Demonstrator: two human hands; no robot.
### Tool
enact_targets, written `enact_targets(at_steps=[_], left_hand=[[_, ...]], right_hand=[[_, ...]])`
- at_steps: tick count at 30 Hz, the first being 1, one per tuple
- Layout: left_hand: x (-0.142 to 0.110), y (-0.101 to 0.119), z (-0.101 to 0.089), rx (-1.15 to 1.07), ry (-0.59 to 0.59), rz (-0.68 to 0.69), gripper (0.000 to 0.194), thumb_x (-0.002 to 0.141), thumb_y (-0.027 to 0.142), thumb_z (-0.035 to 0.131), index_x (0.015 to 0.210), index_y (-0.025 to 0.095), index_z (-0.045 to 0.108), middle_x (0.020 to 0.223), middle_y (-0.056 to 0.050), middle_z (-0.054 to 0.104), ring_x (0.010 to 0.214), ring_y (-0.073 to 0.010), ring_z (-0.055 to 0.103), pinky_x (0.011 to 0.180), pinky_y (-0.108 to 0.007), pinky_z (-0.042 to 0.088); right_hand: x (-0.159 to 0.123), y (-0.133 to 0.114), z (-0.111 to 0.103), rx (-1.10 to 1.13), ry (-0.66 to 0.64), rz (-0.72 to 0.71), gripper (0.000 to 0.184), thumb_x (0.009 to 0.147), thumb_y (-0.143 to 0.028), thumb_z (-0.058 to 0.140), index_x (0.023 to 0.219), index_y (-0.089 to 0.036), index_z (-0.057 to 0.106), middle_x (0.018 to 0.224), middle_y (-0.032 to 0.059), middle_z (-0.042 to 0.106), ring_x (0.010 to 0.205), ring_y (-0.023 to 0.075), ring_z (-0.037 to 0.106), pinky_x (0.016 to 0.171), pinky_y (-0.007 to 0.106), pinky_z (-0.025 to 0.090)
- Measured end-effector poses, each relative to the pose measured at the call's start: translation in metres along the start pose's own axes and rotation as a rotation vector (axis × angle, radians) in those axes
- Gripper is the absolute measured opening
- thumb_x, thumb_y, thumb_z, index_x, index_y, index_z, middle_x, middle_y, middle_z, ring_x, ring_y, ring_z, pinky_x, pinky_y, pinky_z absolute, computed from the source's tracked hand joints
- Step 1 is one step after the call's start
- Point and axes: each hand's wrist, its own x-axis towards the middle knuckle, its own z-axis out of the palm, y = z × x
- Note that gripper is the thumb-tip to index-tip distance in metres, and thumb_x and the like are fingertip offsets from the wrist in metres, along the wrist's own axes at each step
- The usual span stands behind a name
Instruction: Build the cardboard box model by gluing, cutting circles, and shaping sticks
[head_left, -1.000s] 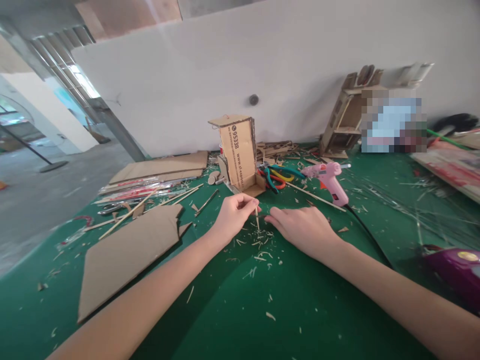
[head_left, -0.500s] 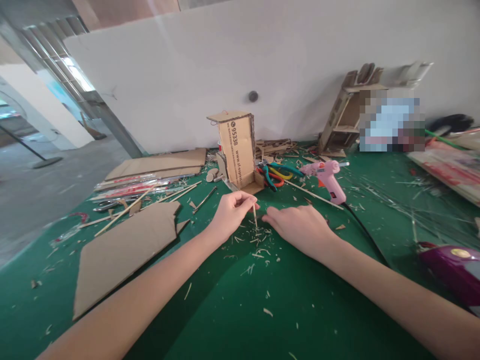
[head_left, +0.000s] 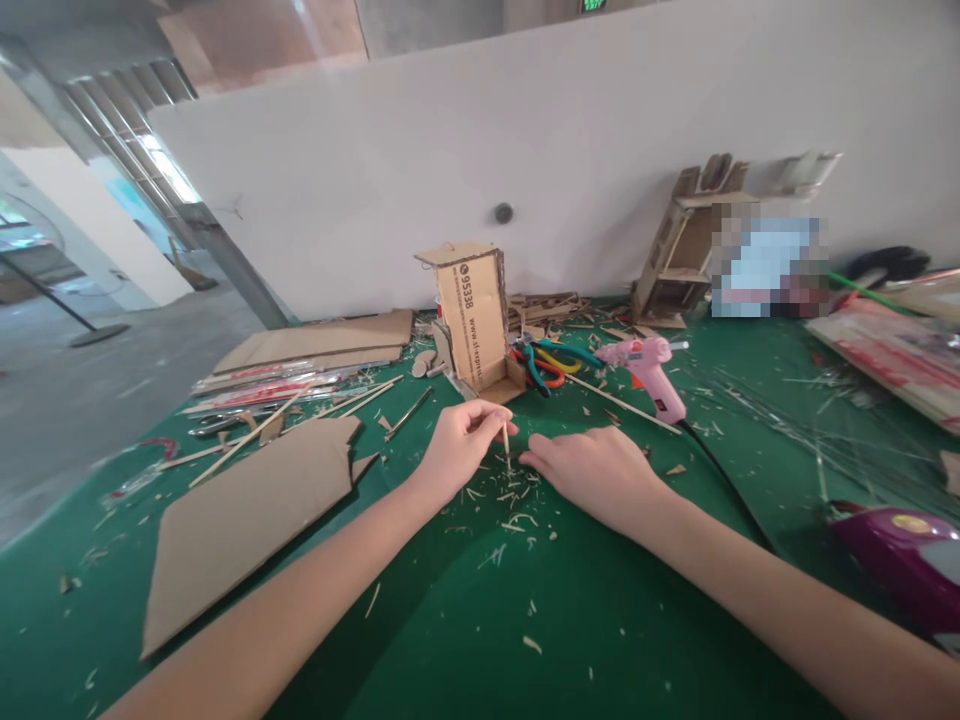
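My left hand pinches a short, thin wooden stick between thumb and fingers. The stick points down at the table, and its lower end looks narrowed. Just to the right, my right hand is closed with its knuckles up. Whatever it may hold is hidden under the fingers. A small gap separates its fingertips from the stick. Pale wood shavings lie scattered on the green table below both hands. Behind them stands a cardboard structure with printed text.
A cut cardboard sheet lies at left, with wooden sticks behind it. Pliers and a pink hot glue gun with a black cord are behind my right hand. A purple object sits at the right edge.
The view has tilted up slightly, so everything sits lower in the picture. My left hand still pinches the stick, and my right hand remains closed beside it.
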Motion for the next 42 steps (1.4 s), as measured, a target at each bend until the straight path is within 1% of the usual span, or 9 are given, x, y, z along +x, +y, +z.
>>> enact_targets(at_steps=[5,10,16,22,26,33,37,40,42], left_hand=[[-0.0012,0.0031,-0.0007,0.032,0.000,0.006,0.020,0.084,0.029,0.054,0.083,0.014,0.067,0.077,-0.006,0.070,0.071,-0.0162,0.063,0.065,-0.025,0.048],[0.0002,0.0012,-0.0015,0.039,0.007,0.006,0.022,0.083,0.033,0.055,0.078,0.014,0.066,0.076,-0.006,0.069,0.067,-0.0152,0.060,0.062,-0.025,0.046],[-0.0002,-0.0005,-0.0012,0.039,-0.006,0.009,0.023,0.083,0.034,0.056,0.077,0.014,0.066,0.075,-0.005,0.069,0.064,-0.0137,0.058,0.057,-0.023,0.043],[0.0008,-0.0023,-0.0013,0.030,0.008,0.010,0.023,0.083,0.034,0.057,0.075,0.014,0.065,0.074,-0.005,0.069,0.064,-0.0133,0.057,0.058,-0.024,0.043],[0.0009,-0.0034,-0.0014,0.038,0.002,0.023,0.023,0.083,0.034,0.057,0.076,0.015,0.066,0.075,-0.005,0.069,0.064,-0.0132,0.057,0.057,-0.023,0.043],[0.0011,-0.0043,-0.0012,0.041,0.015,0.017,0.022,0.083,0.033,0.057,0.073,0.015,0.065,0.073,-0.004,0.069,0.064,-0.0133,0.058,0.058,-0.023,0.043],[0.0012,-0.0039,-0.0015,0.045,0.006,0.021,0.022,0.082,0.034,0.058,0.075,0.015,0.065,0.073,-0.005,0.068,0.064,-0.0136,0.058,0.058,-0.024,0.043],[0.0018,-0.0036,-0.0014,0.036,0.005,0.019,0.023,0.082,0.035,0.058,0.075,0.015,0.066,0.073,-0.005,0.068,0.065,-0.0135,0.058,0.059,-0.024,0.044],[0.0019,-0.0034,-0.0015,0.029,0.008,0.011,0.022,0.082,0.034,0.059,0.074,0.015,0.066,0.073,-0.005,0.068,0.065,-0.0133,0.058,0.060,-0.024,0.044]], right_hand=[[-0.0008,-0.0015,0.0020,-0.006,0.079,0.099,0.040,0.098,-0.040,0.025,0.083,-0.020,0.056,0.061,0.0026,0.068,0.051,0.0180,0.064,0.046,0.024,0.016],[0.0008,-0.0006,0.0009,-0.018,0.025,-0.019,0.033,0.096,-0.042,0.035,0.083,-0.021,0.057,0.059,0.0009,0.068,0.048,0.0180,0.063,0.046,0.024,0.014],[0.0001,-0.0018,0.0033,-0.026,0.107,0.058,0.038,0.097,-0.041,0.029,0.080,-0.021,0.057,0.059,0.0013,0.067,0.050,0.0186,0.064,0.045,0.027,0.011],[0.0004,-0.0013,0.0028,-0.029,0.073,-0.032,0.036,0.096,-0.043,0.033,0.080,-0.022,0.058,0.056,0.0000,0.066,0.048,0.0185,0.063,0.045,0.027,0.010],[-0.0011,-0.0017,0.0058,-0.037,0.137,0.069,0.042,0.098,-0.042,0.025,0.078,-0.021,0.057,0.058,0.0012,0.067,0.049,0.0194,0.063,0.046,0.027,0.009],[0.0009,0.0000,0.0034,-0.030,0.077,-0.039,0.035,0.095,-0.043,0.035,0.079,-0.022,0.058,0.055,0.0000,0.066,0.046,0.0184,0.062,0.046,0.025,0.010],[-0.0014,-0.0019,0.0045,-0.025,0.151,0.048,0.044,0.097,-0.042,0.026,0.075,-0.020,0.057,0.057,0.0018,0.066,0.049,0.0189,0.063,0.046,0.027,0.009],[-0.0006,-0.0041,0.0040,-0.035,0.122,0.099,0.041,0.097,-0.041,0.028,0.076,-0.021,0.058,0.054,0.0017,0.065,0.047,0.0191,0.063,0.046,0.026,0.011],[0.0009,-0.0041,0.0028,-0.039,0.086,0.060,0.038,0.096,-0.042,0.032,0.079,-0.021,0.058,0.053,0.0014,0.065,0.046,0.0191,0.063,0.046,0.025,0.012]])
